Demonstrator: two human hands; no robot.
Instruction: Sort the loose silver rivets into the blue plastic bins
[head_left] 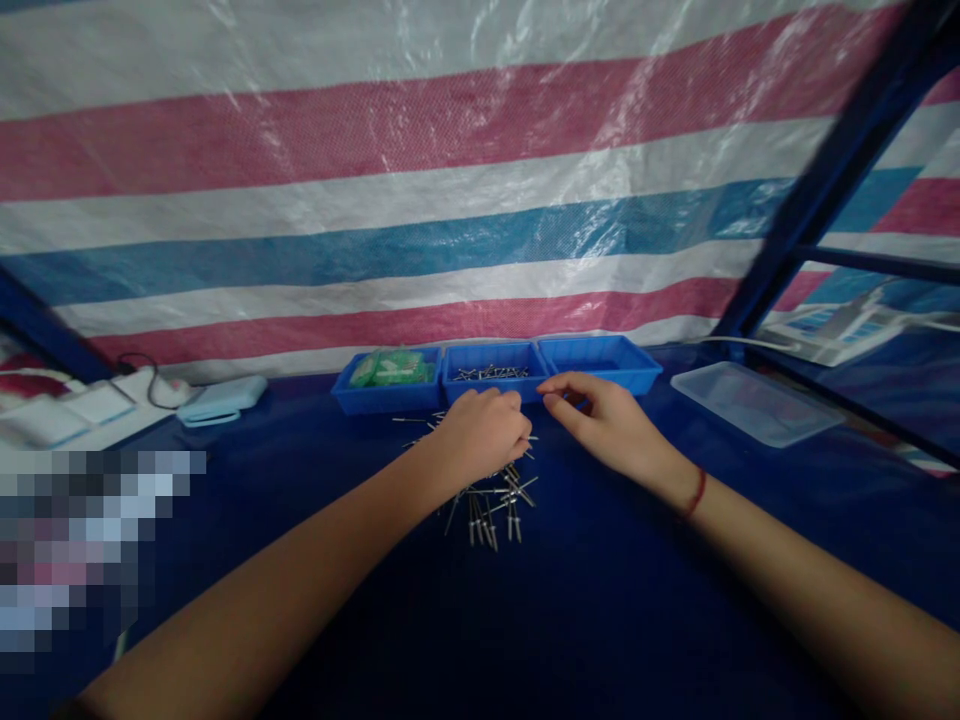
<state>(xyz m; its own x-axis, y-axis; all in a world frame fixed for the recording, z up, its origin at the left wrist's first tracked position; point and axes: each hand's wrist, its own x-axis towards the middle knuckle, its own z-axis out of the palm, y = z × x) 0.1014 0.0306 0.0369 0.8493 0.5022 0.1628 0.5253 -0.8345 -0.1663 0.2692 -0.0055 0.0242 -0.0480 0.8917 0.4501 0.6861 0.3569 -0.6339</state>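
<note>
- The left hand [484,432] reaches over metal pins [487,530] scattered on a dark blue table [600,600], its fingers curled down; whether it grips a pin cannot be told.
- The right hand [607,420], a red string bracelet [700,492] at its wrist, hovers just beside the pins, thumb and forefinger a narrow gap apart, near the front of the blue bins.
- The loose pins lie beneath and around the left hand, several crossing one another, with a small group nearest the person.
- Three blue bins line the back of the table: the left bin [386,400] holds green packets [394,367], the middle bin [491,392] holds more metal pins, and the right bin [600,362] sits alongside.
- A clear plastic lid [757,402] lies flat to the right; a light blue case [223,400] rests at left.
- A striped plastic sheet [420,220] hangs behind the table.
</note>
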